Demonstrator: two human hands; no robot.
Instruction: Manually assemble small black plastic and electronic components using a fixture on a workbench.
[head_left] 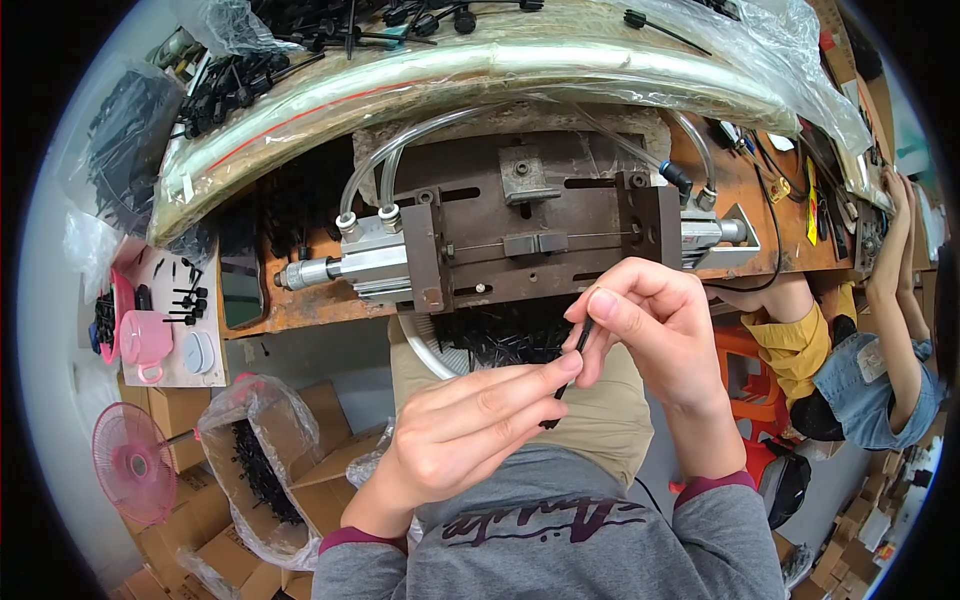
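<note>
Rod (584,338) is resting pinched by left hand (445,432) and, at its two o'clock, right hand (648,325), possibly risking slipping if pressure slackens

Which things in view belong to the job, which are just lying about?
Likely the job:
Slim black stick-like piece, held in left hand and right hand
Dark brown metal fixture
Loose thin black pieces on its near side

Probably just about:
Round pink fan
Pink plastic cup
</note>
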